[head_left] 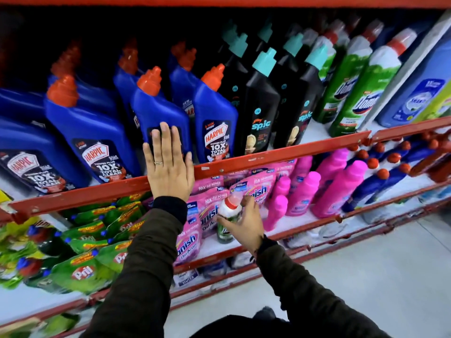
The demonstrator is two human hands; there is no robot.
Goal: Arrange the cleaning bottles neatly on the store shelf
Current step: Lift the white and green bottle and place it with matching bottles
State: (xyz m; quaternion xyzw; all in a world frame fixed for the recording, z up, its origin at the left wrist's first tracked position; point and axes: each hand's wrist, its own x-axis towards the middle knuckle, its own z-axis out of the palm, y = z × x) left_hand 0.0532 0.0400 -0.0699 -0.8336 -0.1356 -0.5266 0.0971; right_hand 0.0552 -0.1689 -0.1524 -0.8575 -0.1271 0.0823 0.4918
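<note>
Blue glossy Harpic bottle (pixel 159 111) — left hand (pixel 168 164) flat, fingers spread on label; right hand (pixel 246 223) wraps green-white bottle (pixel 228 218).

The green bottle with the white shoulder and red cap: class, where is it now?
The green bottle is low in the head view, gripped by the right hand before the pink Vanish pouches, below the red shelf rail.

- Single head-worn wide-angle view, close to the store shelf (pixel 280 152), tilted forward and down.
- Shelving runs from 8 to 2 o'clock; floor (pixel 390 276) at 4 o'clock.
</note>
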